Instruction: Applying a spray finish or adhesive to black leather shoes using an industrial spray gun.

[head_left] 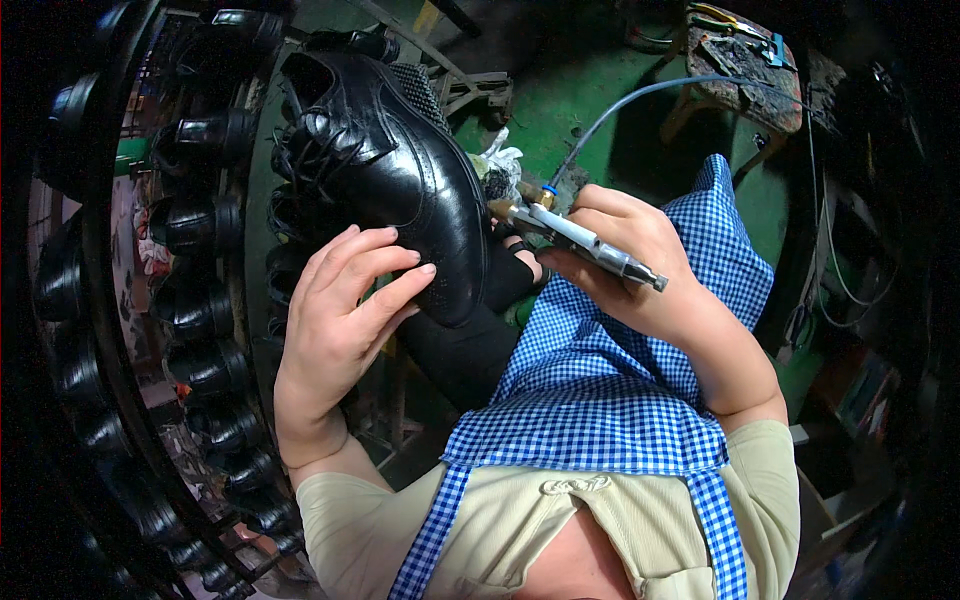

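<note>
Shoe [405, 180] ahead of me looks laced and glossy, my left hand [335, 305] half-open at its toe, right hand [635, 240] wrapped round the gun [585, 240] beside it; can't tell what's left.

Light: apparently from above; centre bright, surroundings dim, margins falling to black. Glare: white streaks along the black shoe [410, 165]. Shadow: dark patch lies on the green floor [545, 60] by the stool [772, 112]. Focus: left hand [340, 295] and right hand [640, 240] fairly crisp. Distortion: fisheye; shoe rack [113, 330] bows at left.
</note>
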{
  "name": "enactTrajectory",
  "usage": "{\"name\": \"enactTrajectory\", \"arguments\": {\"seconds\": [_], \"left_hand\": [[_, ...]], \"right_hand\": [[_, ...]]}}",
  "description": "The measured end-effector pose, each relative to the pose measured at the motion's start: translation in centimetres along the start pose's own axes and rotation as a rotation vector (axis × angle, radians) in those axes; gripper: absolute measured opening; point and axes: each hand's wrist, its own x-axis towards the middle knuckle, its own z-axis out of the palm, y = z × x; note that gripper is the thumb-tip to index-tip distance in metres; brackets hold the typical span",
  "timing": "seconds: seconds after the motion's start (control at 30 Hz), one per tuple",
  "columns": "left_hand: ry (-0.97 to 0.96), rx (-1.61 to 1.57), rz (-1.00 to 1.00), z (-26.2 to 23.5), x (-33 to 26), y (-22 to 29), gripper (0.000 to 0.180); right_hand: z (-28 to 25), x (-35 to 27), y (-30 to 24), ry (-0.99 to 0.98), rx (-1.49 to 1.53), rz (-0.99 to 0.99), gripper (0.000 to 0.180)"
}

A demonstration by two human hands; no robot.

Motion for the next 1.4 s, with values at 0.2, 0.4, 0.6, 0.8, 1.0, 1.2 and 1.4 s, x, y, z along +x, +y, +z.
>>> {"name": "enactTrajectory", "arguments": {"seconds": [0.2,0.4,0.6,0.8,1.0,1.2,1.4], "left_hand": [[-0.058,-0.042,0.054,-0.2,2.0,0.0,0.04],[-0.072,-0.083,0.084,0.3,3.6,-0.2,0.049],[-0.055,-0.113,0.078,0.9,5.2,0.0,0.048],[-0.019,-0.092,0.045,1.2,6.7,0.1,0.045],[0.032,-0.06,0.008,1.8,8.4,0.2,0.044],[0.082,-0.033,-0.042,2.5,10.0,0.0,0.04],[0.159,0.145,-0.05,3.3,12.0,-0.6,0.04]], "right_hand": [[-1.4,-1.3,-0.6,-0.023,0.039,0.009,0.021],[-2.4,-2.2,-1.0,-0.009,0.018,0.023,0.023],[-3.2,-2.6,-1.1,0.02,-0.016,0.058,0.025],[-3.7,-2.8,-1.1,0.067,-0.094,0.096,0.024],[-3.3,-2.5,0.0,0.18,-0.109,0.063,0.023],[-2.8,-1.1,1.1,0.292,-0.15,0.038,0.018],[-2.5,0.4,2.5,0.331,-0.164,0.08,0.017]]}}
